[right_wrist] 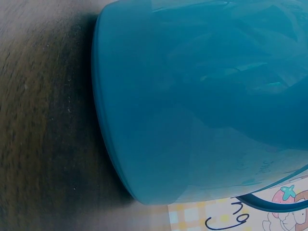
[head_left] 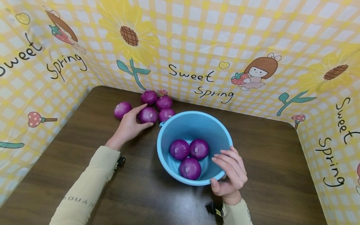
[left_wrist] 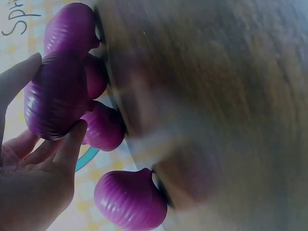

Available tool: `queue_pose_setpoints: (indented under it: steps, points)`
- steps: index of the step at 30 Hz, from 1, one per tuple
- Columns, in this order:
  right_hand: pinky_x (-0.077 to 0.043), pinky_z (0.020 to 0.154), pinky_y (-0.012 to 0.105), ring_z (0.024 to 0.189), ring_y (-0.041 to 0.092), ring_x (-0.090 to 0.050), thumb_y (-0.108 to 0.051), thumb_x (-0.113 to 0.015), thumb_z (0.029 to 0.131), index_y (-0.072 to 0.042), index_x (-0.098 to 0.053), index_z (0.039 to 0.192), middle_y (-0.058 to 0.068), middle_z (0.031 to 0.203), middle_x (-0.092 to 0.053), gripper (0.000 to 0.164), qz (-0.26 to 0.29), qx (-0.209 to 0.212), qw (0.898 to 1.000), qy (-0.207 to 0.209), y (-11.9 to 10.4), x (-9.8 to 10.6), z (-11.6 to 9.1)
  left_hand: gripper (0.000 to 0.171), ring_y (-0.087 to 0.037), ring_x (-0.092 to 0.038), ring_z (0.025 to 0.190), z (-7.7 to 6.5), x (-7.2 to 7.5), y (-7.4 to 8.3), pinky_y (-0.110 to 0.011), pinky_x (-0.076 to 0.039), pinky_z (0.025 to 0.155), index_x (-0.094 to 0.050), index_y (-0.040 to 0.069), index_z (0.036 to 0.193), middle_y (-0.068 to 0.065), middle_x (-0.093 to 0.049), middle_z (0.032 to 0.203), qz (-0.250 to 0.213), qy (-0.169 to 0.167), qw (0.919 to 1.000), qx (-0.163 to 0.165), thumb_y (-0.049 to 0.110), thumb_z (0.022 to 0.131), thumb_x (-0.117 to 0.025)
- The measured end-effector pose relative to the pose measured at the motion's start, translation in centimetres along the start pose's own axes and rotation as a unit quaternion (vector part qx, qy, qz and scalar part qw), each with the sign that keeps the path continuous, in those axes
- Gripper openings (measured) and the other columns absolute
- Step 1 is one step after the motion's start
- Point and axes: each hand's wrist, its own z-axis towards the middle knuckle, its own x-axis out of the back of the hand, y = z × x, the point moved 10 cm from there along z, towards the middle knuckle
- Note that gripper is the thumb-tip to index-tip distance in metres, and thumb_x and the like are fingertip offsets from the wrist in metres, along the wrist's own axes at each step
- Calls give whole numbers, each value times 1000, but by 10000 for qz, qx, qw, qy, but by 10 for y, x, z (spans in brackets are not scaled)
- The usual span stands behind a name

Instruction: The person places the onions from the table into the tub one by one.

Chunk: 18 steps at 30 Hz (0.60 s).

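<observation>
Yellow-checked cloth point(head_left: 191, 37) hung behind the dark wood-grain table point(head_left: 270, 150). L hand point(head_left: 128, 125) gripped a red onion point(head_left: 147, 115), L of the blue bucket point(head_left: 194, 123), w/ 4 other onions point(head_left: 122, 110) nearby; R hand point(head_left: 231, 167) held the bucket's rim, w/ 3 more onions point(head_left: 190, 169) inside.

Counter point(head_left: 272, 165): dark brown, wood-grained, far corners rounded, light reflected near its front. Cloth backdrop point(head_left: 185, 37): yellow-and-white check, along the counter's left, far and right sides; printed with sunflowers point(head_left: 129, 36), brown-haired figures point(head_left: 257, 70) holding strawberries, yellow hearts point(head_left: 224, 65), "Sweet Spring" lettering point(head_left: 191, 75).
</observation>
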Motion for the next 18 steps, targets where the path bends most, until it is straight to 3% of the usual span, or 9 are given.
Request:
queue_pose_setpoints:
  steps: [18]
  points:
    - [-53,95,50,68,38,-64,-47,-66,90,5,-73,71,18,69,-69,56,-43,-49,10000,-2,1,1,0,77,-34,-49,134,-10,7,19,-55,-41,109,-49,6,151,-16,-52,148,-28,198,9997,-167,23,85,-86]
